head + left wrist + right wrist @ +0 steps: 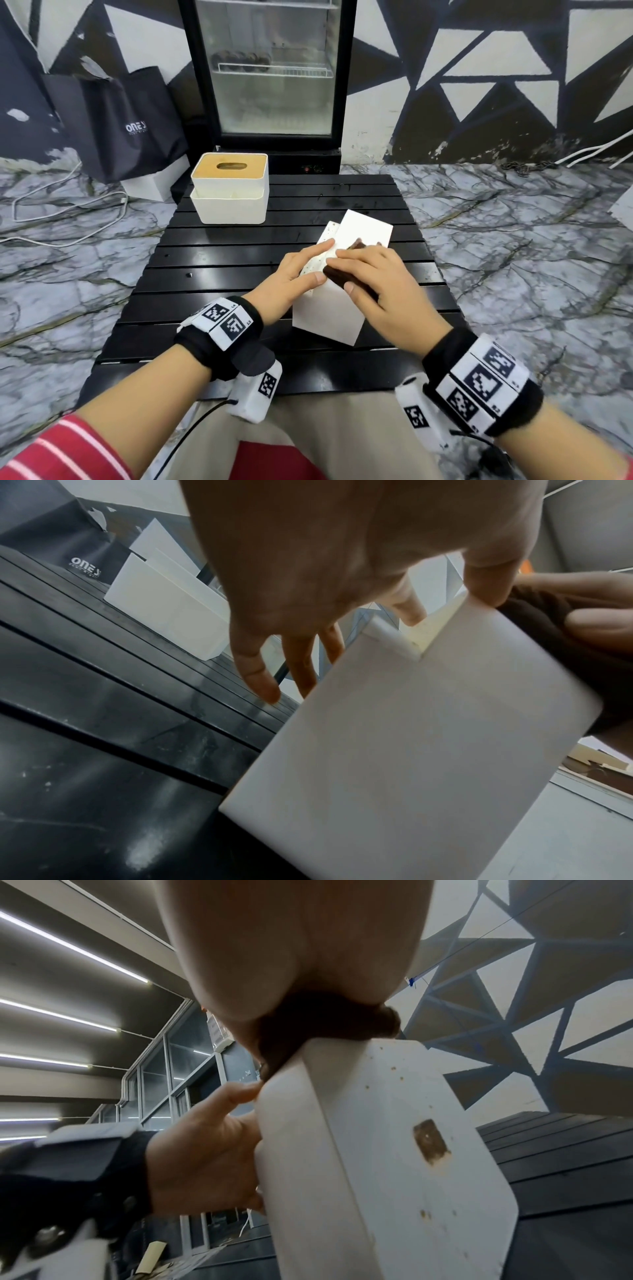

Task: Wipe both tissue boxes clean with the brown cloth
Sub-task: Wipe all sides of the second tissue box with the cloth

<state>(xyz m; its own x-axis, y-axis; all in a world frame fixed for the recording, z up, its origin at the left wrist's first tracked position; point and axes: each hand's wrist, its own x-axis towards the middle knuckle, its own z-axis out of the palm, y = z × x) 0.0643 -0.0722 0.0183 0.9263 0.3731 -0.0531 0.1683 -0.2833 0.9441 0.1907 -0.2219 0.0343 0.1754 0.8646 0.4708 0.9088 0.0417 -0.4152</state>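
A white tissue box (329, 318) lies tipped on the black slatted table (219, 274), its speckled, stained underside (394, 1150) turned up. My left hand (308, 267) holds its left side, index finger along the top and thumb on the near edge (489, 588). My right hand (356, 270) grips the brown cloth (337, 275) and presses it onto the box's top edge (325, 1020). The other tissue box (229, 192), white with a wooden slotted lid, stands upright at the table's far left, away from both hands.
A glass-door fridge (274, 68) stands behind the table. A black bag (126, 126) leans on the wall at the left, over a white carton. White cables (68, 205) lie on the marbled floor. Bare slats show around the boxes.
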